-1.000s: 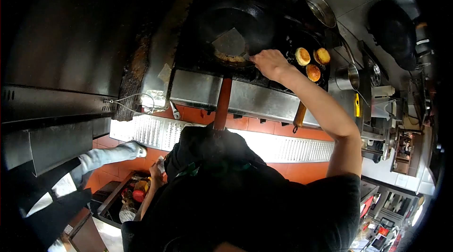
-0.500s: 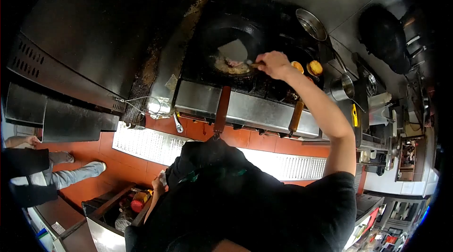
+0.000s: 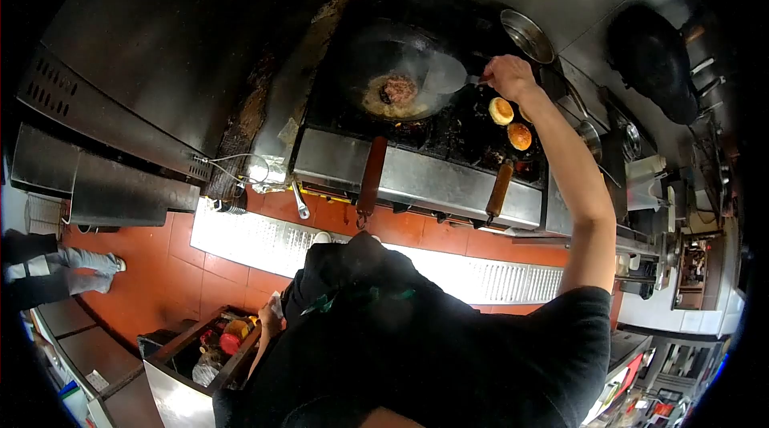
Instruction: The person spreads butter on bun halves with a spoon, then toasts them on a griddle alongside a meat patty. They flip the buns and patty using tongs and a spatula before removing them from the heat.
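Observation:
My right hand (image 3: 508, 74) is closed round the handle of a metal spatula (image 3: 445, 74), whose broad blade hangs over the right side of a smoking wok (image 3: 376, 52). Ground meat (image 3: 398, 90) lies in the wok with a pale cooked layer around it. To the right of the wok, below my right hand, are toasted bun halves (image 3: 519, 136). Low at the left, my left hand (image 3: 271, 317) is wrapped round a whitish cloth (image 3: 277, 303), beside my body and away from the stove.
Two pan handles (image 3: 372, 180) stick out over the steel stove front (image 3: 432, 181). An empty metal pan (image 3: 528, 36) sits behind. At lower left are an open drawer (image 3: 186, 348) with packages and a co-worker's legs (image 3: 94, 266). Knives and shelves line the right.
My right hand and the spatula have moved right and up, off the meat, which now shows fully. More of the buns is visible. The co-worker has shifted left.

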Available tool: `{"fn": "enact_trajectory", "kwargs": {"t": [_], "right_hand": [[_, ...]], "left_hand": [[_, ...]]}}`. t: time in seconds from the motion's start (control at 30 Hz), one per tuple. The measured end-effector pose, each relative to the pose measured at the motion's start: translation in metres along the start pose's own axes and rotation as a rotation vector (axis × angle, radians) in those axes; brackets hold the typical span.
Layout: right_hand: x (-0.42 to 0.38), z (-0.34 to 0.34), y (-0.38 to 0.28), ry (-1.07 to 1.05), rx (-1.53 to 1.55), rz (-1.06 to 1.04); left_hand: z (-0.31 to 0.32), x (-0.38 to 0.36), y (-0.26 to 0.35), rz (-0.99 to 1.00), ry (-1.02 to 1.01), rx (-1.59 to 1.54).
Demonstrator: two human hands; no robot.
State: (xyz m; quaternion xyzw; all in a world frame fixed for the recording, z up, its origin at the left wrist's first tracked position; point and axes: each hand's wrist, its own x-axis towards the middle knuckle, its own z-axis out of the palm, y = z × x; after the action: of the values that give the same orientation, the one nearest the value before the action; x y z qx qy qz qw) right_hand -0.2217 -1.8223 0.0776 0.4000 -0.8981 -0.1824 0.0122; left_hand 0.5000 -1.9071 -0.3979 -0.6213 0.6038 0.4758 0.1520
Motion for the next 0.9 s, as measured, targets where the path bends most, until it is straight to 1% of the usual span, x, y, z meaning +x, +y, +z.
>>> {"fn": "enact_trajectory", "kwargs": {"t": [0.03, 0.07, 0.13, 0.17, 0.23, 0.27, 0.3, 0.33, 0.37, 0.43, 0.47, 0.5, 0.57, 0.6, 0.63, 0.67, 0.7, 0.73, 0.77, 0.8, 0.83, 0.87, 0.9], "right_hand": [[0.004, 0.005, 0.001, 0.003, 0.017, -0.001], [0.012, 0.008, 0.003, 0.000, 0.022, -0.007], [0.024, 0.002, 0.000, -0.084, 0.014, 0.034], [0.030, -0.001, -0.002, -0.086, 0.018, 0.027], [0.037, -0.013, -0.008, -0.127, -0.028, -0.045], [0.045, -0.013, -0.008, -0.151, -0.037, -0.094], [0.052, -0.013, -0.008, -0.151, -0.034, -0.101], [0.061, -0.013, -0.009, -0.263, -0.006, -0.074], [0.068, -0.013, -0.010, -0.375, 0.021, -0.047], [0.077, -0.006, -0.008, -0.376, 0.044, -0.058], [0.081, -0.002, -0.007, -0.377, 0.067, -0.059], [0.078, -0.002, -0.010, -0.376, 0.064, -0.065], [0.065, -0.003, -0.014, -0.251, 0.141, -0.168], [0.069, 0.005, -0.013, -0.282, 0.227, -0.177], [0.068, 0.012, -0.013, -0.283, 0.225, -0.179], [0.065, 0.020, -0.013, -0.251, 0.349, -0.183], [0.065, 0.027, -0.016, -0.213, 0.473, -0.196], [0.067, 0.039, -0.011, -0.206, 0.551, -0.265], [0.073, 0.066, 0.004, -0.222, 0.855, -0.339], [0.068, 0.088, 0.013, -0.286, 1.312, -0.270], [0.056, 0.075, 0.009, -0.327, 1.488, -0.369], [0.048, 0.092, 0.001, -0.105, 1.659, -0.155], [0.029, 0.058, -0.022, -0.068, 1.535, 0.048]], "left_hand": [[0.001, -0.003, -0.006, 0.313, 0.053, 0.753], [0.002, -0.005, -0.012, 0.305, 0.053, 0.755], [0.004, -0.019, -0.010, 0.032, 0.023, 0.068], [0.006, -0.026, -0.009, -0.102, 0.013, -0.276], [0.008, -0.039, -0.001, -0.363, -0.006, -0.970], [0.008, -0.044, 0.004, -0.367, 0.000, -0.972], [0.009, -0.049, 0.006, -0.422, 0.041, -0.950], [0.009, -0.052, 0.008, -0.477, 0.082, -0.926], [0.010, -0.057, 0.009, -0.481, 0.088, -0.931], [0.022, -0.059, -0.003, -0.311, 0.057, -1.017], [0.028, -0.056, -0.009, -0.359, 0.085, -1.014], [0.028, -0.061, -0.006, -0.362, 0.087, -1.019], [0.028, -0.073, 0.001, -0.393, 0.098, -0.887], [0.031, -0.070, 0.003, -0.395, 0.097, -0.888], [0.035, -0.062, 0.001, -0.441, 0.156, -0.835], [0.039, -0.058, -0.002, -0.488, 0.215, -0.782], [0.039, -0.059, 0.003, -0.492, 0.221, -0.793], [0.037, -0.063, 0.013, -0.483, 0.182, -0.840], [0.031, -0.071, 0.024, -0.478, 0.168, -0.912], [0.028, -0.090, 0.046, -0.350, 0.166, -0.979], [0.059, -0.059, 0.016, -0.293, 0.273, -1.088], [0.074, -0.040, 0.000, -0.247, 0.381, -0.769], [0.076, -0.039, 0.011, -0.284, 0.394, -0.837]]}}
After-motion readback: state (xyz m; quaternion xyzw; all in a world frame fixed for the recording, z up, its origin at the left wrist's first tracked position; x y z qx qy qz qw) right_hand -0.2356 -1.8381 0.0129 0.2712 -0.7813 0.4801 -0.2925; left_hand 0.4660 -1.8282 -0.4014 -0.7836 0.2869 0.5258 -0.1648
